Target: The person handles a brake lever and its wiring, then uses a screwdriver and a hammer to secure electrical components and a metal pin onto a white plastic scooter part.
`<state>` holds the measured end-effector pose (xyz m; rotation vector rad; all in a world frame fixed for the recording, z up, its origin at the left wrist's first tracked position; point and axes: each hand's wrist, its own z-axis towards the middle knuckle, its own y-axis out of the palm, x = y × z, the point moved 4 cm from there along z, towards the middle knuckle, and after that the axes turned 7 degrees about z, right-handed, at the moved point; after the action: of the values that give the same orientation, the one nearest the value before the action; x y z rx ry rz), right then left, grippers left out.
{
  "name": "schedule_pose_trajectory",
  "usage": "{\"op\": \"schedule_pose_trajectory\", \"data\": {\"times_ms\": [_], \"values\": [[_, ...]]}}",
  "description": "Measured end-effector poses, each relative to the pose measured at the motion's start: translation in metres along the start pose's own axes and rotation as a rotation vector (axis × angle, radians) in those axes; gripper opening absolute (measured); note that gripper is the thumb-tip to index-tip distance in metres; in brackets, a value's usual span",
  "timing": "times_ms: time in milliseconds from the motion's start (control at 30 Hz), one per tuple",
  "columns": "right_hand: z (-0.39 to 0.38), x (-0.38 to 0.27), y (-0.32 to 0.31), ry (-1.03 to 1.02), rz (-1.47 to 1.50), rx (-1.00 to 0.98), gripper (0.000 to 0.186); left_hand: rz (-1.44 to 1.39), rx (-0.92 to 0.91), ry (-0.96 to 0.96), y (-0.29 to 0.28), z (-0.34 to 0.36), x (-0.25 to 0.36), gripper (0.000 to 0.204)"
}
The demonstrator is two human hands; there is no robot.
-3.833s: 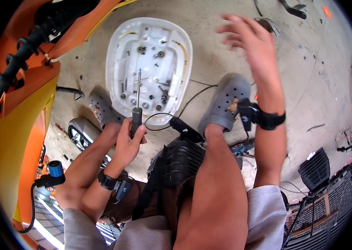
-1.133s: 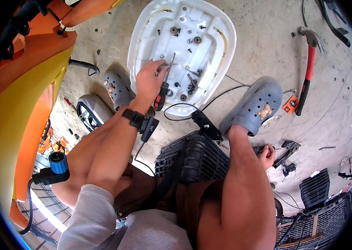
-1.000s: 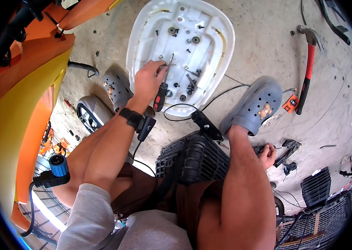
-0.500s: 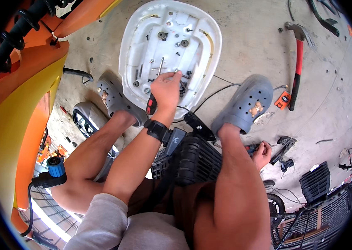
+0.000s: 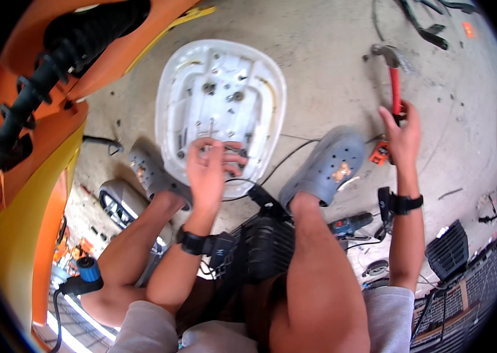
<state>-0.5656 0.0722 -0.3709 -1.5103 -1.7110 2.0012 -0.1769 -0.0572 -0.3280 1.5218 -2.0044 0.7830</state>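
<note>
Over the near edge of a white plastic tray-like cover (image 5: 164, 94), my left hand (image 5: 204, 176) is open, its fingers spread toward the right. Beside its fingertips a thin metal screwdriver shaft (image 5: 211, 126) lies in the cover; the handle is hidden by the hand. Several screws, bolts and round washers are scattered in the cover. On the far right, my right hand (image 5: 404, 138) is closed around the grip of a claw hammer (image 5: 395, 85) with a red and black handle. The hammer's metal head points away from me. Part of the grip is hidden inside the hand.
Between my grey clogs (image 5: 325, 167) runs a black cable. An orange card (image 5: 380, 153) lies by the right clog, and a power drill (image 5: 351, 225) by my right leg. Orange and yellow bodywork with a black coil spring (image 5: 39, 82) stands at the left. A black slatted panel (image 5: 445, 253) is at right.
My right hand has come up from beside my right leg and taken hold of the hammer, turning its handle slightly. My left hand's fingers have spread. The whole view has shifted.
</note>
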Motion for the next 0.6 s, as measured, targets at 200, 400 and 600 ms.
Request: {"op": "schedule_pose_trajectory", "data": {"times_ms": [200, 400, 600], "values": [[0.015, -0.005, 0.009, 0.092, 0.051, -0.161, 0.032, -0.047, -0.171, -0.105, 0.005, 0.008, 0.034, 0.034], [-0.017, -0.03, -0.008, 0.083, 0.232, -0.196, 0.02, -0.309, -0.3, -0.199, 0.006, 0.004, 0.063, 0.037], [-0.043, -0.11, -0.003, -0.364, 0.387, -0.299, 0.021, -0.376, -0.079, 0.042, -0.02, 0.027, 0.106, 0.043]]}}
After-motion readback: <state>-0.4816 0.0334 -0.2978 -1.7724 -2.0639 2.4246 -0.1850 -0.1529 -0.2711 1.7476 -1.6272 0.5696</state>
